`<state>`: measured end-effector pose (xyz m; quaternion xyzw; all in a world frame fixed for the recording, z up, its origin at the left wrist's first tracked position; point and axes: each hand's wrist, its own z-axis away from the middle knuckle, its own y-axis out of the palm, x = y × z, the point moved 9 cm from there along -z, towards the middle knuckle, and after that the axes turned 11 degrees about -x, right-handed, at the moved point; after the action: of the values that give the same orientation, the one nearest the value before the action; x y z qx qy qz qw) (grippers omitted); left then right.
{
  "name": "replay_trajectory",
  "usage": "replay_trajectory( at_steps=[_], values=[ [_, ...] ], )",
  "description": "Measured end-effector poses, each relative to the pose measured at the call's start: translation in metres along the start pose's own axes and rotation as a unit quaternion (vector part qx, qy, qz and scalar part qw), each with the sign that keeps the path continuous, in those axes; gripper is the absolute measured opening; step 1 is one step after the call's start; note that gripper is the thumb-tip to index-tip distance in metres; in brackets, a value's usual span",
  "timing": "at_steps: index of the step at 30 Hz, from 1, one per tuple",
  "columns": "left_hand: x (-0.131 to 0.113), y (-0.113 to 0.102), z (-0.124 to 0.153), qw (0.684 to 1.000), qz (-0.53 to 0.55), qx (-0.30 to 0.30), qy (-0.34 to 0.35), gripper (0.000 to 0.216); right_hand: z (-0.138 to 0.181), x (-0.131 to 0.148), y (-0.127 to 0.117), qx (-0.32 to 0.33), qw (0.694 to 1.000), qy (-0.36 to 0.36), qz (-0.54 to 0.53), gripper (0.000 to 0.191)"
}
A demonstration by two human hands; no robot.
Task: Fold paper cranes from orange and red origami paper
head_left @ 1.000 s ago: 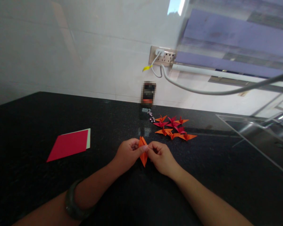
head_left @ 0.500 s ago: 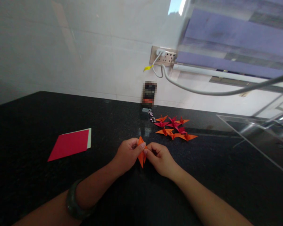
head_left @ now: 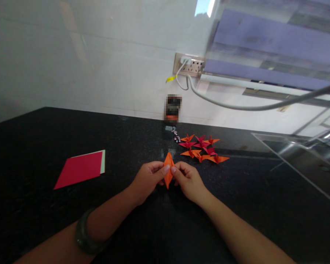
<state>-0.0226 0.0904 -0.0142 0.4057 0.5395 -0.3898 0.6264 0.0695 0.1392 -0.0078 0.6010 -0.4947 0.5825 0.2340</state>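
Head view: my left hand (head_left: 147, 178) and right hand (head_left: 188, 179) meet at the middle of the black countertop (head_left: 44, 146), each pinching the orange folded paper (head_left: 168, 161) between thumb and forefinger, the other fingers curled in. A second ago the piece sat lower between the fingers and its top showed a split point. Now it stands higher and a little farther from me, a narrow kite with one clean tip up and the lower tip just above the stone. I judge the flaps are drawn together and the fold is tighter than it was. Both pinches have stayed at its waist.

Beyond the right hand, near but apart, lies the cluster of finished paper cranes (head_left: 202, 149), orange and magenta. Behind them a beaded charm (head_left: 176, 136) leads to a blurred small object (head_left: 172, 109) at the wall. To my left, well apart, the red paper sheet (head_left: 79, 169) lies flat on a pale one. The steel sink (head_left: 305, 157) cuts in at the far right, and a grey cable (head_left: 236, 107) hangs from the wall socket (head_left: 191, 66) above it. The counter shows bare stone between the hands and me, and between the hands and the red sheet
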Motion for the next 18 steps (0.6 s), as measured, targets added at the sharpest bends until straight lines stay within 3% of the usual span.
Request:
replay_trajectory(
  at_steps=[5,11,18],
  values=[
    [-0.001,-0.008,-0.003,0.999,-0.013,-0.042,0.011,0.023,0.0,-0.002,0.0,-0.011,0.999,0.029,-0.022,0.024],
    [-0.007,-0.014,-0.003,0.991,-0.099,-0.065,0.07,0.023,-0.002,-0.001,-0.014,-0.093,0.994,0.047,-0.027,0.02],
    [-0.012,-0.014,-0.003,0.98,-0.148,-0.066,0.117,0.023,-0.001,-0.003,-0.015,-0.094,0.992,0.073,-0.042,0.019]
  ],
)
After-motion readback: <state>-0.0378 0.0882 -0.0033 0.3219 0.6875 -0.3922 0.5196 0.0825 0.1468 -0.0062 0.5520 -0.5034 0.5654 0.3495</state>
